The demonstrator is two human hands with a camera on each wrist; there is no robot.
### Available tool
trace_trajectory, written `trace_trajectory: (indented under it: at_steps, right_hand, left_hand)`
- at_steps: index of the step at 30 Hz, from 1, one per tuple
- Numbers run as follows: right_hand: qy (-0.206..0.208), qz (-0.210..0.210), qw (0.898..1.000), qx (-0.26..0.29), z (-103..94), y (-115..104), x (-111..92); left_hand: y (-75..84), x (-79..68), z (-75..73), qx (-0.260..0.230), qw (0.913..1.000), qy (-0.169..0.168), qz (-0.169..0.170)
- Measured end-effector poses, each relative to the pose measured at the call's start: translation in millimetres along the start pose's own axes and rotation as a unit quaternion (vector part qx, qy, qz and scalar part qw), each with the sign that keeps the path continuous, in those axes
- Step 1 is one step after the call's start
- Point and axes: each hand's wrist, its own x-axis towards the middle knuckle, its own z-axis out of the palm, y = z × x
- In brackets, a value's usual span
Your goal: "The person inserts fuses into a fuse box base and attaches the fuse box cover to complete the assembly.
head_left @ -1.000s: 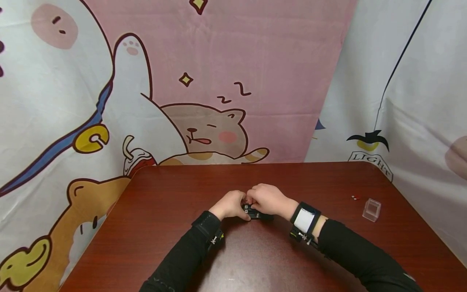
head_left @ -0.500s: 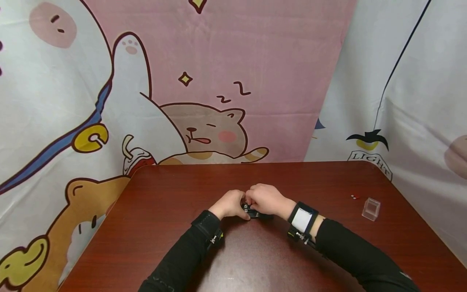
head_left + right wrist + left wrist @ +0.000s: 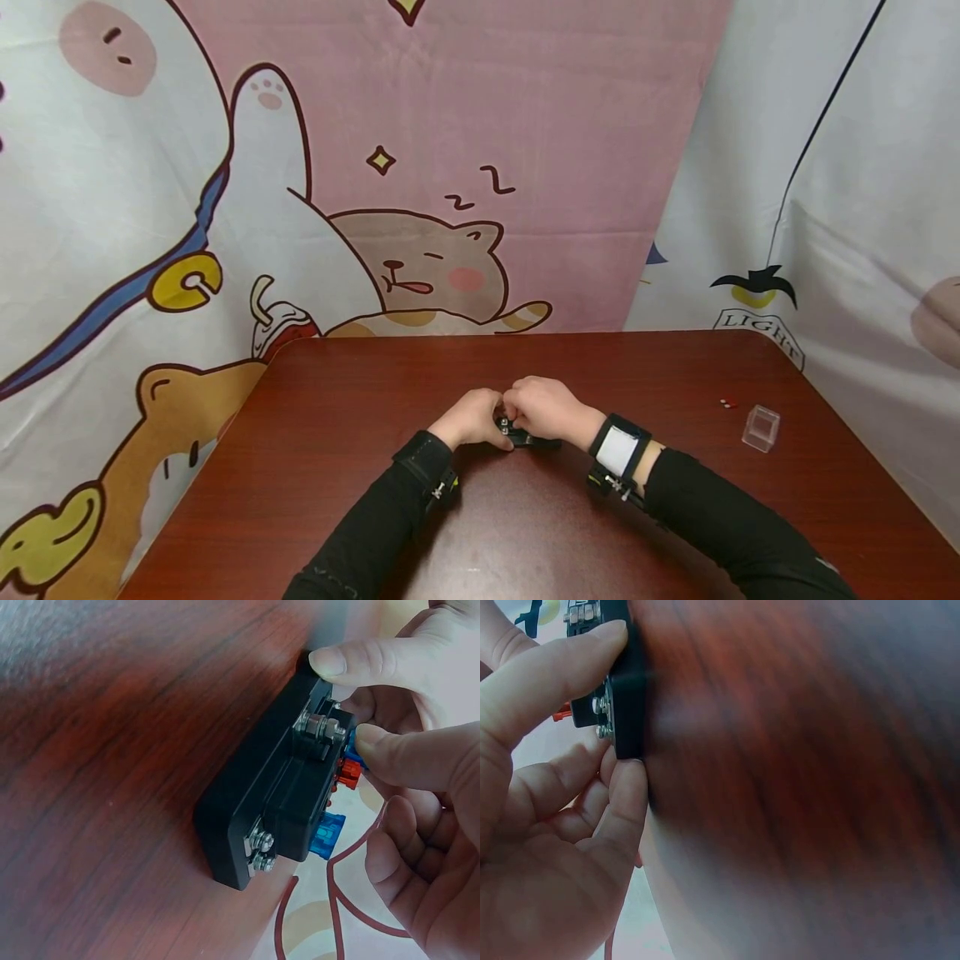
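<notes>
A black fuse block (image 3: pixel 542 442) lies on the table under both hands, with metal screw terminals along its sides. My left hand (image 3: pixel 474 418) grips its far left end, the thumb laid along the edge in the left wrist view. Between thumb and fingers my right hand (image 3: pixel 551 410) pinches a blue blade fuse (image 3: pixel 351 750) at the block's top, largely covered by the thumb in the right wrist view. Beside it a red blade fuse (image 3: pixel 349 774) stands in the block. Another blue fuse (image 3: pixel 328 835) sits at the nearer end.
On the right of the brown table (image 3: pixel 375 367) stands a small clear plastic box (image 3: pixel 761 428). A few tiny red and white pieces (image 3: pixel 728 403) lie to its left. A cartoon-printed cloth (image 3: pixel 570 167) hangs behind the table.
My right wrist has shifted very slightly to the left. Both hands keep their hold at the fuse block, which stays in place.
</notes>
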Motion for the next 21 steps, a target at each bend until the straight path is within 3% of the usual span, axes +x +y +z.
trace_trajectory:
  at_steps: [21]
  right_hand:
    - [-0.001,-0.005,1.0,-0.005,0.2,-1.3,-0.7]
  left_hand:
    - [1.2,-0.3,-0.8,0.006,1.0,0.005,0.002]
